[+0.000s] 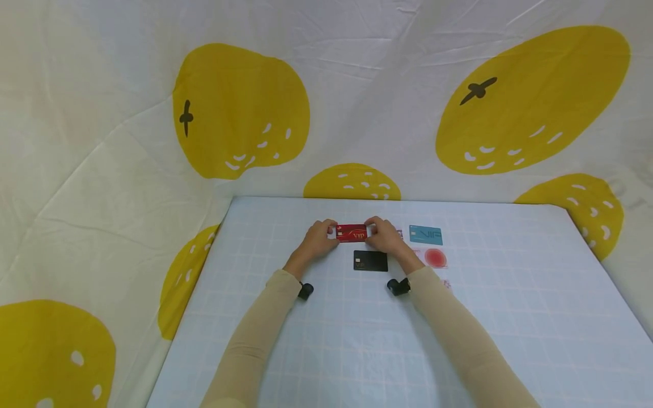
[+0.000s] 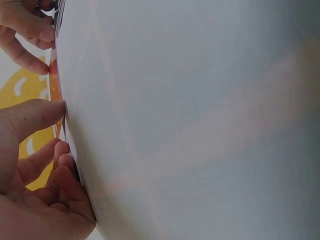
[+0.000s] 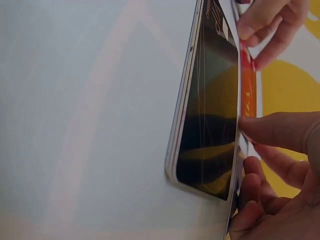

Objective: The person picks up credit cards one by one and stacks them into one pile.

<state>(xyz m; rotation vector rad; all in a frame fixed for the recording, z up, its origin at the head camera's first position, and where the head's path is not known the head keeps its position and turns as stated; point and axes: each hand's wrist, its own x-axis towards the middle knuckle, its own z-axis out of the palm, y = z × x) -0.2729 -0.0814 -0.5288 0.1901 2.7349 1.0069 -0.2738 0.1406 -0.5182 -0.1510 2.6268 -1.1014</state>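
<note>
A red VIP card [image 1: 351, 233] lies near the back of the table between both hands. My left hand [image 1: 317, 240] pinches its left end between thumb and fingers, and my right hand [image 1: 386, 237] pinches its right end. In the left wrist view the red card [image 2: 54, 82] is seen almost edge-on. Just in front of it sits a black VIP card [image 1: 370, 261], apart from both hands; the right wrist view shows layered edges beneath this black card [image 3: 212, 110], like a small stack.
Right of my right hand lie a blue VIP card [image 1: 425, 234] and a white card with a red circle [image 1: 436, 258]. My right arm partly covers other patterned cards. Behind the pale gridded table [image 1: 326, 351] hangs a white cloth [image 1: 357, 124] with yellow fruit prints.
</note>
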